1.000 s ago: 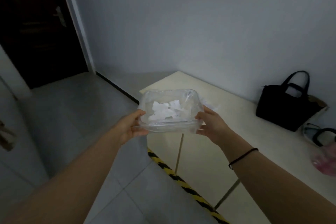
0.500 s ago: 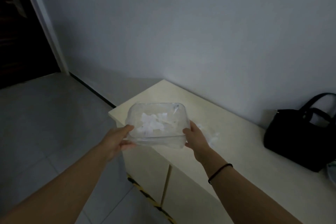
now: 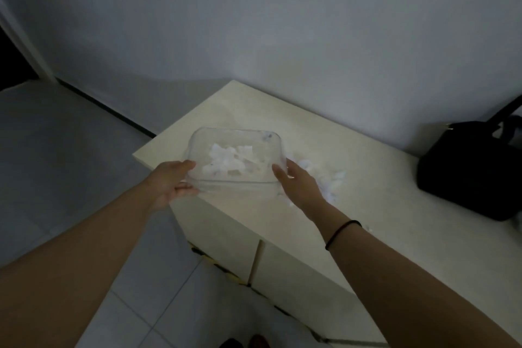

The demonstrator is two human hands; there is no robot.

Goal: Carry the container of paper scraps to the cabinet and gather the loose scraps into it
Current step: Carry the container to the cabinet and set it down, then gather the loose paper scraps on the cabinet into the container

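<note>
Right now both hands grip a clear plastic container [image 3: 236, 161], held over the near-left corner of the cream cabinet [image 3: 375, 178]. Left hand [image 3: 172, 182] curls around the container's left wall, thumb on the rim, fingers underneath. Right hand [image 3: 299, 182] closes on the right wall, thumb at the rim corner. White paper scraps [image 3: 230, 162] sit inside, bunched toward the middle. Can't tell if the container's base touches the cabinet top or hangs just above it.

Loose scraps [image 3: 332, 182] lie on the cabinet top just right of the container, partly behind the right hand, a few trailing toward the front edge. Cabinet's left edge runs just beside the left hand; open tiled floor [image 3: 70, 164] beyond it. Back half of the top is bare up to the wall [image 3: 254, 22]. Black bag [image 3: 469, 169] stands far right against the wall, well apart from the scraps. Black band [image 3: 340, 233] on the right wrist. Two doors with a seam on the cabinet front; yellow-black striped tape [image 3: 219, 265] along its foot.
</note>
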